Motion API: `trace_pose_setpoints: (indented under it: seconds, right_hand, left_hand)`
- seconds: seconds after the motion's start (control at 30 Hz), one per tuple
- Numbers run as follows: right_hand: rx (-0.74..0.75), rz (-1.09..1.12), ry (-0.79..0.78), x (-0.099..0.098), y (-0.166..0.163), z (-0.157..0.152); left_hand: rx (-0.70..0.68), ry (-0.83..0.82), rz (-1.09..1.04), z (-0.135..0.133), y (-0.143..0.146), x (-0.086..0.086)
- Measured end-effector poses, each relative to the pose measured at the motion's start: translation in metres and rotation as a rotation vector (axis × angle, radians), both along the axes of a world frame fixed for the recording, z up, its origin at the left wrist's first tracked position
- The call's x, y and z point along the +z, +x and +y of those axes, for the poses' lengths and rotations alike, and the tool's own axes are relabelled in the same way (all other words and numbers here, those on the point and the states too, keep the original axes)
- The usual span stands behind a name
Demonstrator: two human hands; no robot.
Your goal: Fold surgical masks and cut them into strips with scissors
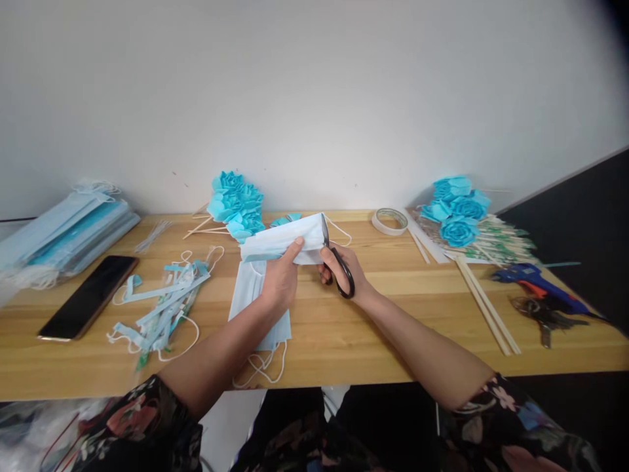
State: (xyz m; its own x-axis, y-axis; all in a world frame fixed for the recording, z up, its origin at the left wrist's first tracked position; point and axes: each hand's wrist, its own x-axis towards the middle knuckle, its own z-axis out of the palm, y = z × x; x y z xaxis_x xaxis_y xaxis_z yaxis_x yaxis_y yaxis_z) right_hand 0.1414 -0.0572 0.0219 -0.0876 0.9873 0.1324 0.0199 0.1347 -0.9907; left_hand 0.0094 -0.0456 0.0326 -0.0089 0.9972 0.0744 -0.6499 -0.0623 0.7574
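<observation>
My left hand (284, 278) pinches a light blue face mask (282, 239) above the middle of the table, thumb on top. Black-handled scissors (346, 275) are in my right hand (351, 272), its fingers through the loops. Their blades meet the right end of the mask, and a white ear loop (339, 229) sticks out beyond them. Under my left hand another blue mask (275, 328) lies flat on the wood, with its ear loops toward the front edge. To the left is a pile of cut mask strips (170, 308) with loops still attached.
A stack of masks (73, 229) and a phone (88, 298) lie left. Blue flowers on sticks (236, 203) stand behind my hands. At right are tape (390, 221), more blue flowers (457, 210), wooden sticks (486, 305), a blue glue gun (540, 285) and keys (543, 318).
</observation>
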Motion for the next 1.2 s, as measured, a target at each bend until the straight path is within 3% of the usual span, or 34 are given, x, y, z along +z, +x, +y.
trace_pose_setpoints:
  seconds: [0.77, 0.97, 1.2]
  right_hand:
    - [-0.079, -0.039, 0.014, 0.003, 0.001, -0.004]
    - [-0.046, -0.023, 0.033, 0.001, 0.001, -0.006]
    - [-0.038, -0.029, 0.058, 0.006, -0.003, -0.010]
  left_hand:
    - [-0.026, 0.023, -0.057, 0.002, -0.001, -0.005]
    - [-0.177, -0.030, -0.153, 0.010, -0.009, -0.007]
    - [-0.159, -0.128, -0.179, 0.014, -0.012, -0.009]
